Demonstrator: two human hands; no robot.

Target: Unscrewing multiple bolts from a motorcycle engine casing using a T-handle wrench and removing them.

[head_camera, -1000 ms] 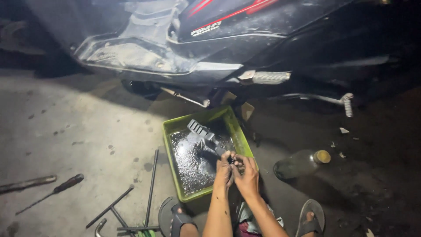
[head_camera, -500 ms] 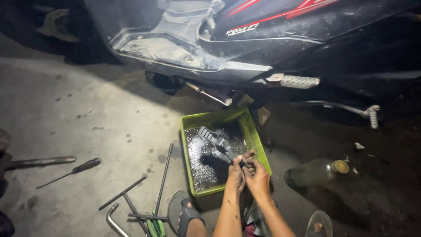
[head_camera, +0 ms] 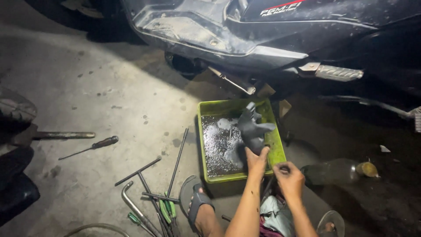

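Dim night scene: one hard light pools on the concrete floor [head_camera: 131, 87] toward ten o'clock, glare glints off wet liquid in the green tray [head_camera: 276, 145], three o'clock falls black.

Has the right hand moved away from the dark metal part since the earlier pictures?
Yes. The right hand has come back past the green tray's near rim, while the left hand holds the dark part.

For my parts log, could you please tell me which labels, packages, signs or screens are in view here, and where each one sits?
Decal: on the scooter's dark side panel, top of view; a short slanted strip of white lettering with a red stripe above.
Bottle: lying on its side on the ground right of the green tray, beside the right hand; dark, with a yellowish cap; no label can be made out.
No signs or screens.
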